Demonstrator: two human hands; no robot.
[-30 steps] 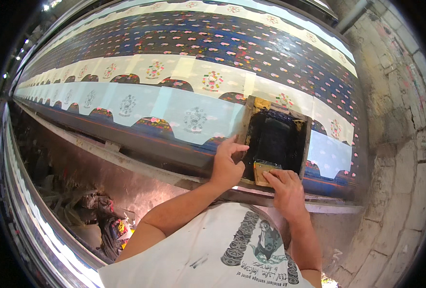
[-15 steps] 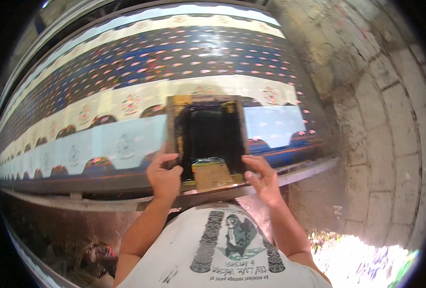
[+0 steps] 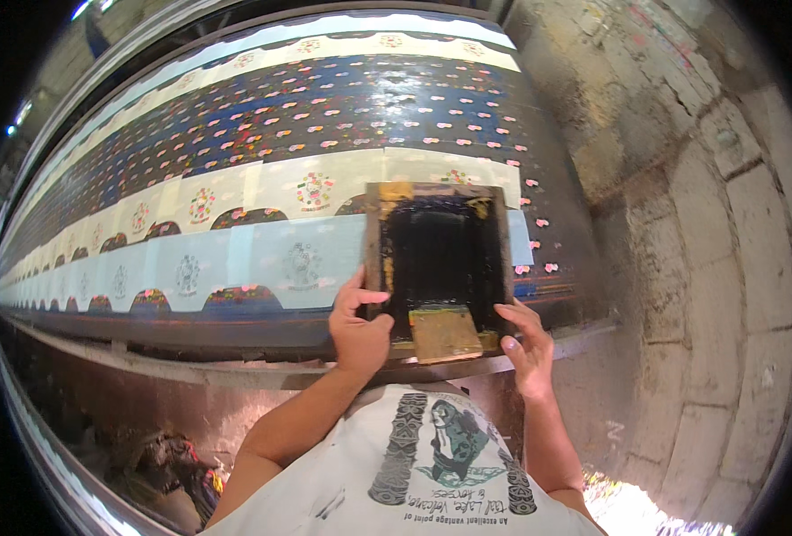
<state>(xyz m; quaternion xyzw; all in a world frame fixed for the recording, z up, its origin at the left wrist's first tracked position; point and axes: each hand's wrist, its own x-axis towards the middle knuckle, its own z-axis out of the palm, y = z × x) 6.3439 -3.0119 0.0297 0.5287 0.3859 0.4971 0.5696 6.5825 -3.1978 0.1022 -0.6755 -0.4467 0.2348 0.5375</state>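
A wooden screen-printing frame (image 3: 372, 241) coated inside with black ink covers the right end of a row of pale blue cut pieces (image 3: 262, 255). A squeegee with a tan wooden body (image 3: 442, 338) rests at the frame's near end, untouched. My left hand (image 3: 358, 332) grips the frame's left side, fingers curled at its edge. On the right side, my right hand (image 3: 528, 344) holds the frame by its edge, beside the squeegee. Cream pieces with colourful round prints (image 3: 314, 188) lie just beyond the blue row, partly hidden by the frame.
The long printing table (image 3: 324, 125) has a dark top with small pink heart shapes and more paper-like strips at its far side. A rail (image 3: 208, 359) runs along its near edge. A block wall or walkway (image 3: 699, 295) lies at the right, dark rags (image 3: 177, 473) below left.
My right hand has let go of the squeegee and taken the frame's side. The frame has shifted rightward along the table onto the end blue piece, and my view has turned.
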